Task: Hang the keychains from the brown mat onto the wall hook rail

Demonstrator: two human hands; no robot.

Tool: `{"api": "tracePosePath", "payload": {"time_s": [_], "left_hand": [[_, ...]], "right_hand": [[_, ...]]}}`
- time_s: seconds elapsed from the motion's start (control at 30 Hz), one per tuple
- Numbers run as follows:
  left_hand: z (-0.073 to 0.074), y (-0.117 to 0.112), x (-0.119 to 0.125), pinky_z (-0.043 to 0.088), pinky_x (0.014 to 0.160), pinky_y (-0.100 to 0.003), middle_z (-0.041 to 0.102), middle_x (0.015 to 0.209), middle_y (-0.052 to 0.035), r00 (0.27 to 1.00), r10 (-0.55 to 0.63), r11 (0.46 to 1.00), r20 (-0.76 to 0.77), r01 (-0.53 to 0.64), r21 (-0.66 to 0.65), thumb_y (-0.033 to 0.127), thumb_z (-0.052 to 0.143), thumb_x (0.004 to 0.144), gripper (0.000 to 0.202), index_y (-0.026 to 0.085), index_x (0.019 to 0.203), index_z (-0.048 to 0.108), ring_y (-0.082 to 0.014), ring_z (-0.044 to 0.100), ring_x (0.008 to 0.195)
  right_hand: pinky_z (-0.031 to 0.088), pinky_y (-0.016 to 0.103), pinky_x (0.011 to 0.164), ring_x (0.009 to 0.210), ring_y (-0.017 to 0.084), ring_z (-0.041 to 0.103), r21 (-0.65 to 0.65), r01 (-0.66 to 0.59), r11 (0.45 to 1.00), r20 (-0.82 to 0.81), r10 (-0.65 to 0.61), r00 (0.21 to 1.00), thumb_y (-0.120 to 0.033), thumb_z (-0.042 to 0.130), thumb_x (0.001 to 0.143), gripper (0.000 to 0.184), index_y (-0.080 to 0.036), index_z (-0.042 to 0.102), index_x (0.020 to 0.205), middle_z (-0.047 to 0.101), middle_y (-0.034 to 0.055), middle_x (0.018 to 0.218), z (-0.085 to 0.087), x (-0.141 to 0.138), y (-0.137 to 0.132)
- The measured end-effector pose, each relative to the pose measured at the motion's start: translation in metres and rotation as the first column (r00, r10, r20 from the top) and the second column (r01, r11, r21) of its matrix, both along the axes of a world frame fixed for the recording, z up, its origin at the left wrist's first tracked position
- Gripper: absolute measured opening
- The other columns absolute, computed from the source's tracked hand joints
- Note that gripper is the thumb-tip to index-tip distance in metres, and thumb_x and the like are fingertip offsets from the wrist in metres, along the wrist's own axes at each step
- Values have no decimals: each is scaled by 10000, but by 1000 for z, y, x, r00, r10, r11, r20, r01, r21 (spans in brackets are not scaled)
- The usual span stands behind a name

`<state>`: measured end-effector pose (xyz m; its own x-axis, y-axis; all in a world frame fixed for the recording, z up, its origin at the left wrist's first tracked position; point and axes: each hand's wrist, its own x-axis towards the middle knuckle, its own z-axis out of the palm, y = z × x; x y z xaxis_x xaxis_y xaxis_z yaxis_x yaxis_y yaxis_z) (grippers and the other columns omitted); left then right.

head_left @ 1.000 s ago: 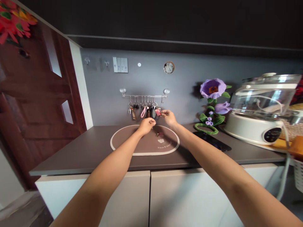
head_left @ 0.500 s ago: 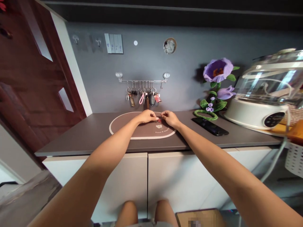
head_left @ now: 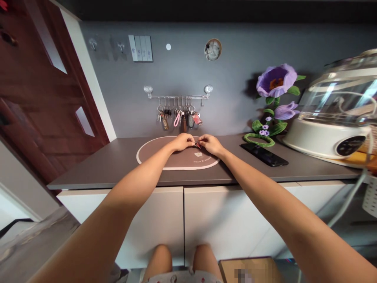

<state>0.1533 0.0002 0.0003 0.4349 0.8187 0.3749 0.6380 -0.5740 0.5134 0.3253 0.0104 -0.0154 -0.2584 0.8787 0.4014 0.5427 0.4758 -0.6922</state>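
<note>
Both my hands meet over an oval brown mat on the grey countertop. My left hand and my right hand pinch a small set of keys with a reddish tag between their fingertips, just above the mat. Most of the keys are hidden by my fingers. On the wall behind, a metal hook rail carries several key bunches, among them a pink strap and a red tag.
A black phone lies right of the mat. A purple fabric flower stands behind it, and a white appliance with a clear lid fills the right end. A dark wooden door is on the left. White cabinet doors sit below the counter.
A second ago my right hand was up at the hanging keys. Both hands have since come down onto the mat and closed on the keys lying there. The camera tilted downward.
</note>
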Motion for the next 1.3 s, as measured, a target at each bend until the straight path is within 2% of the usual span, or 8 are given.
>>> {"api": "tracePosePath", "payload": {"time_s": [0.1, 0.23, 0.43, 0.63, 0.9, 1.3], "left_hand": [[-1, 2, 1, 404, 657, -233, 613, 687, -19, 990, 7, 1000, 140, -4, -18, 214, 544, 710, 124, 110, 720, 612, -108, 522, 647], [-1, 5, 2, 415, 634, -240, 589, 653, -13, 934, 13, 996, 357, 20, -90, 199, 546, 711, 113, 98, 744, 582, -97, 518, 611], [2, 9, 3, 403, 600, -229, 555, 626, 14, 843, 55, 994, 535, 1, -105, 201, 572, 703, 96, 107, 721, 573, -71, 479, 563], [0, 11, 5, 423, 594, -218, 564, 655, 3, 716, 63, 971, 695, 117, -208, 246, 638, 679, 161, 107, 728, 573, -65, 512, 580], [2, 4, 11, 440, 597, -219, 578, 642, 5, 622, 119, 943, 774, 174, -284, 257, 687, 642, 212, 103, 731, 572, -73, 547, 591], [0, 5, 12, 426, 577, -210, 580, 670, -5, 612, 104, 942, 784, 193, -275, 242, 684, 638, 202, 106, 755, 591, -70, 541, 595]], "right_hand": [[417, 235, 687, 655, 100, 542, 19, -38, 999, -18, 39, 999, -167, 527, 716, 132, -163, 595, 829, 630, 8, 737, 1, -1, -2], [424, 240, 684, 680, 104, 548, 21, -114, 993, -107, 115, 988, -203, 515, 728, 157, -165, 591, 860, 631, 14, 778, 3, -2, -3], [427, 264, 712, 683, 102, 528, 83, -225, 971, -259, 239, 936, -309, 536, 722, 203, -163, 569, 860, 605, 9, 788, 4, -6, -4], [426, 264, 695, 667, 104, 509, 124, -274, 954, -355, 301, 885, -364, 553, 712, 224, -163, 556, 811, 576, -4, 718, 6, -8, -6], [434, 275, 699, 683, 116, 528, 144, -264, 954, -379, 300, 875, -389, 580, 696, 237, -172, 548, 787, 583, 3, 729, 3, -10, -2], [415, 276, 718, 700, 126, 521, 188, -185, 965, -369, 244, 897, -389, 553, 707, 221, -172, 559, 749, 584, 8, 737, 3, -8, 3]]}}
